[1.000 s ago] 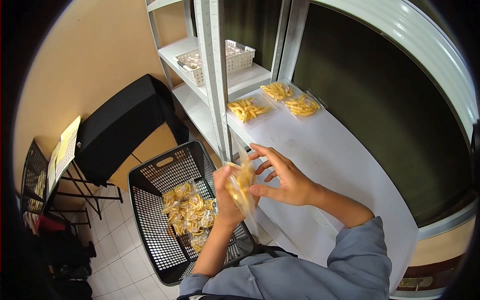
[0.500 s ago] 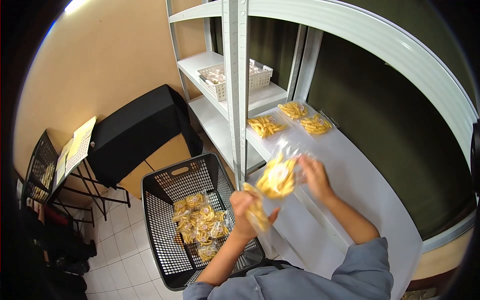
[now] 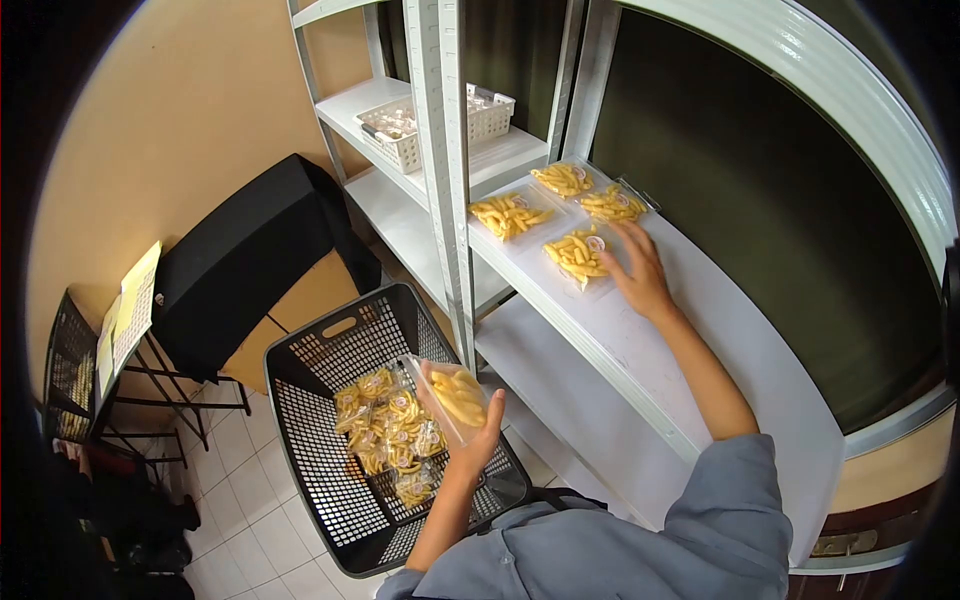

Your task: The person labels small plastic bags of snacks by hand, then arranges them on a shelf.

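My left hand (image 3: 482, 440) grips a clear plastic bag of yellow finger-shaped snacks (image 3: 458, 398), held tilted over the basket's right side. On the white shelf lies another such bag (image 3: 577, 256), with a round label near its top. My right hand (image 3: 640, 272) rests at that bag's right edge, its thumb and fingers apart. Just behind are three similar bags: one at the left (image 3: 510, 214), one at the back (image 3: 563, 179) and one at the right (image 3: 612, 204).
A black mesh basket (image 3: 340, 325) stands left of the shelf with several bagged yellow snacks (image 3: 392, 425) inside. White perforated baskets (image 3: 400, 150) sit on the neighbouring rack. A metal upright (image 3: 440, 160) divides the racks. A black-draped table (image 3: 240, 250) is farther left.
My right hand has moved forward to the shelf, and the bag it held now lies there in front of the others. My left hand has turned its bag and shifted slightly left.
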Available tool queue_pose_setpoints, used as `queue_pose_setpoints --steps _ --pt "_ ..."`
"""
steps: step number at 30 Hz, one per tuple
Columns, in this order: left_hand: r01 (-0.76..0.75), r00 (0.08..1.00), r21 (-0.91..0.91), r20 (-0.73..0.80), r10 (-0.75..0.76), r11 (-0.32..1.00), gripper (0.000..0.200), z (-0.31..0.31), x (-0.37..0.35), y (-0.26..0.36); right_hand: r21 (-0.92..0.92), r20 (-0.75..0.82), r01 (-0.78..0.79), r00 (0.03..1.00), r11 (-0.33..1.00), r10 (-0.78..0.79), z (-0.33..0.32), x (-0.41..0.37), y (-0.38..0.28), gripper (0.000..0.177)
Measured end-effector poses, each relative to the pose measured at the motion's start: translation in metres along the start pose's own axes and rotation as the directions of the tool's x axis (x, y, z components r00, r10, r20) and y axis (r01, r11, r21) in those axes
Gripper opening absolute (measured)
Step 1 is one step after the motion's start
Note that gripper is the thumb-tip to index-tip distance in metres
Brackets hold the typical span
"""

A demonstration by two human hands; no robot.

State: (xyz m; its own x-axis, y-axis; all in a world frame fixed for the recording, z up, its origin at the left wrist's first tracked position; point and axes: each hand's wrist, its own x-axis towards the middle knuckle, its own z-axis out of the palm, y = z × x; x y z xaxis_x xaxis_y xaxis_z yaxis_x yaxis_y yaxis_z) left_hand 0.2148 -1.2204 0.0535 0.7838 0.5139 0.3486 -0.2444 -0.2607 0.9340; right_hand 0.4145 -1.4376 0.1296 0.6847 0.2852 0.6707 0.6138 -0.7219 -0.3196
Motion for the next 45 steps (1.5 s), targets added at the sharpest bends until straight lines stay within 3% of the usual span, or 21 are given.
queue_pose_setpoints --steps 3,4,6,13,16,20,21,22,23,25,27,29,31,32,33,35,36,37,38,42,45 --pt "-0.083 0.997 0.167 0.023 0.08 0.982 0.088 0.0 -0.006 0.002 -0.114 0.154 0.105 0.984 0.988 -0.087 0.025 0.0 -0.014 0.042" --pt "-0.085 0.996 0.166 0.021 0.083 0.982 0.088 -0.002 -0.006 0.001 0.014 0.208 0.054 0.977 0.998 -0.055 0.033 0.0 -0.019 0.042" --pt "0.066 0.996 -0.042 0.059 -0.063 0.997 0.093 -0.005 -0.006 -0.003 0.121 0.293 0.005 0.955 0.993 -0.04 0.038 0.002 -0.031 0.045" --pt "0.237 0.955 -0.098 0.207 -0.213 0.967 0.097 -0.022 -0.009 -0.011 0.168 0.327 -0.047 0.945 0.985 -0.011 0.049 0.008 -0.031 0.049" --pt "0.063 0.962 -0.088 0.271 -0.037 0.994 0.097 -0.025 -0.006 0.008 -0.119 0.206 0.055 0.978 0.991 -0.03 0.038 0.003 -0.045 0.053" --pt "-0.033 0.943 -0.037 0.33 0.043 0.999 0.096 -0.019 0.003 0.041 0.636 0.125 0.194 0.929 0.747 -0.348 -0.008 -0.01 -0.103 0.06" --pt "-0.034 0.956 -0.056 0.29 0.049 0.998 0.095 -0.014 0.004 0.047 0.706 0.161 0.152 0.917 0.692 -0.366 -0.014 -0.021 -0.116 0.064" --pt "-0.034 0.954 -0.056 0.295 0.05 0.998 0.095 -0.01 0.003 0.048 0.786 0.303 -0.066 0.908 0.615 -0.289 -0.028 -0.03 -0.138 0.068" --pt "-0.056 0.961 -0.076 0.266 0.074 0.996 0.093 -0.006 0.003 0.049 0.784 0.301 -0.067 0.911 0.617 -0.283 -0.034 -0.037 -0.148 0.068" --pt "-0.078 0.963 -0.099 0.249 0.1 0.992 0.09 -0.001 0.001 0.049 0.647 0.694 -0.493 0.697 0.582 -0.181 -0.043 -0.048 -0.157 0.08" --pt "-0.254 0.947 0.227 0.256 0.194 0.94 0.088 0.002 0.0 0.05 0.683 0.667 -0.496 0.722 0.536 -0.182 -0.047 -0.056 -0.152 0.079" --pt "-0.318 0.937 0.244 0.232 0.263 0.916 0.089 0.009 0.003 0.057 0.717 0.64 -0.493 0.745 0.492 -0.187 -0.053 -0.06 -0.149 0.079" --pt "-0.346 0.933 0.397 0.241 0.267 0.85 0.094 0.015 0.002 0.059 0.717 0.394 -0.021 0.837 0.697 -0.379 -0.062 -0.065 -0.153 0.08" --pt "-0.346 0.93 0.417 0.272 0.248 0.84 0.096 0.017 0.002 0.06 0.649 0.359 -0.01 0.886 0.761 -0.294 -0.063 -0.068 -0.156 0.06" --pt "-0.348 0.929 0.415 0.276 0.248 0.841 0.096 0.019 0.0 0.065 0.647 0.359 -0.013 0.887 0.763 -0.289 -0.061 -0.07 -0.15 0.06" --pt "-0.388 0.902 0.366 0.339 0.267 0.846 0.099 0.023 -0.003 0.075 0.649 0.46 -0.269 0.883 0.712 -0.087 -0.056 -0.072 -0.129 0.036" --pt "-0.41 0.89 0.345 0.353 0.288 0.844 0.101 0.023 -0.004 0.074 0.706 0.462 -0.418 0.884 0.571 0.076 -0.062 -0.066 -0.127 0.022" --pt "-0.414 0.887 0.342 0.36 0.289 0.844 0.101 0.023 -0.006 0.073 0.716 0.482 -0.501 0.858 0.486 0.175 -0.064 -0.062 -0.107 0.023" --pt "-0.41 0.894 0.321 0.33 0.305 0.854 0.102 0.021 -0.006 0.071 0.764 0.361 -0.417 0.909 0.492 0.21 -0.066 -0.054 -0.084 0.021" --pt "-0.328 0.916 0.269 0.323 0.236 0.906 0.099 0.014 -0.008 0.051 0.736 0.335 -0.579 0.761 0.351 0.555 -0.092 -0.026 0.016 0.054" --pt "-0.261 0.925 0.222 0.337 0.178 0.939 0.095 0.013 -0.01 0.039 0.704 0.344 -0.619 0.726 0.348 0.595 -0.084 -0.029 0.076 0.063"
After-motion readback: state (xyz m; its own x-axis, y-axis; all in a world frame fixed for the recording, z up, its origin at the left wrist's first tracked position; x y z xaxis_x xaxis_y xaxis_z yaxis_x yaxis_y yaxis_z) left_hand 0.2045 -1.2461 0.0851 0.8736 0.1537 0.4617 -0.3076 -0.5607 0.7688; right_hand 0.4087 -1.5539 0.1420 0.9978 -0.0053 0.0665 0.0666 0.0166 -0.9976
